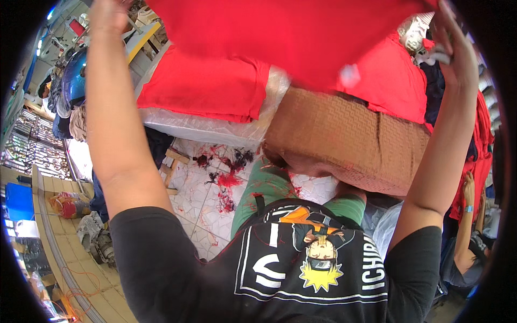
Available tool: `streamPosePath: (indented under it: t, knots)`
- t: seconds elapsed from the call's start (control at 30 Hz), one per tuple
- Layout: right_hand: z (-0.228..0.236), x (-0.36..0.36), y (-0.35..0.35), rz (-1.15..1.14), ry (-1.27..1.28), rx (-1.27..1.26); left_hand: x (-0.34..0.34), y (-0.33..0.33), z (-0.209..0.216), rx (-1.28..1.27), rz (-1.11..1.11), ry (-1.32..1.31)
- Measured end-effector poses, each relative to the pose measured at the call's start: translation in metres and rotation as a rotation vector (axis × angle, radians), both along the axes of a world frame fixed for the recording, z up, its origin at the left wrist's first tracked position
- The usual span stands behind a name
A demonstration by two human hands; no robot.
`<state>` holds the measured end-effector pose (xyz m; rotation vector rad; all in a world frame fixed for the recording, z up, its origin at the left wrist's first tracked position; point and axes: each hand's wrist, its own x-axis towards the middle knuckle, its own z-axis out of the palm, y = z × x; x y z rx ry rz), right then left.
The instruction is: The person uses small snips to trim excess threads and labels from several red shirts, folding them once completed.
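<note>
A wide piece of red cloth (301, 32) is stretched in the air across the top of the head view, its lower edge hanging in a curve. My left hand (110, 19), raised at the upper left, is closed at one end of it; the picture's edge cuts off its fingertips. At the upper right my right hand (458, 51) is lifted and pinches the other end, with its fingers partly blurred. Below the raised cloth, red fabric (207, 86) lies flat on a plastic-wrapped block (199, 129). More red fabric (385, 86) rests to the right, behind a brown covered seat (344, 134).
Red and dark thread scraps (229, 177) litter the tiled floor (188, 210) by my legs. At the right, another person's hand (468, 191) touches hanging red cloth (479, 156). A blue helmet-like object (75, 75) and piled cloth stand at the far left.
</note>
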<state>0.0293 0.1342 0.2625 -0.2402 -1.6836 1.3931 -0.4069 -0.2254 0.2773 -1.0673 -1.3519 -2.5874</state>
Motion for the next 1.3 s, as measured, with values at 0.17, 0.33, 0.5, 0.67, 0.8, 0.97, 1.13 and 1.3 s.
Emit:
streamPosePath:
  t: [0.17, 0.33, 0.5, 0.67, 0.8, 0.97, 1.13, 1.3]
  knots:
    - [-0.027, -0.080, -0.085, -0.131, -0.181, 0.111, -0.031, -0.040, -0.014, -0.025, 0.387, -0.150]
    - [-0.149, -0.145, -0.134, 0.271, -0.453, 0.202, -0.140, -0.124, -0.171, -0.058, 0.260, -0.494]
    - [-0.239, -0.098, -0.127, 0.467, -0.649, 0.576, -0.128, -0.110, -0.291, -0.354, 0.627, -0.912]
    - [-0.218, -0.024, -0.064, 0.393, -0.758, 0.512, -0.039, 0.111, -0.268, -0.597, 0.725, 0.231]
    - [-0.219, 0.034, -0.029, 0.209, -0.740, 0.319, 0.078, 0.280, -0.242, -0.906, 0.106, 0.206]
    - [-0.228, 0.095, 0.005, 0.087, -0.808, 0.191, 0.129, 0.321, -0.230, -1.340, 0.423, 0.605]
    - [-0.255, 0.108, 0.112, -0.562, -0.618, 0.424, 0.109, 0.299, -0.233, -1.390, 0.183, 0.435]
    - [-0.253, 0.080, 0.186, -0.861, -0.546, 0.480, 0.147, 0.274, -0.221, -1.180, -0.292, 0.036]
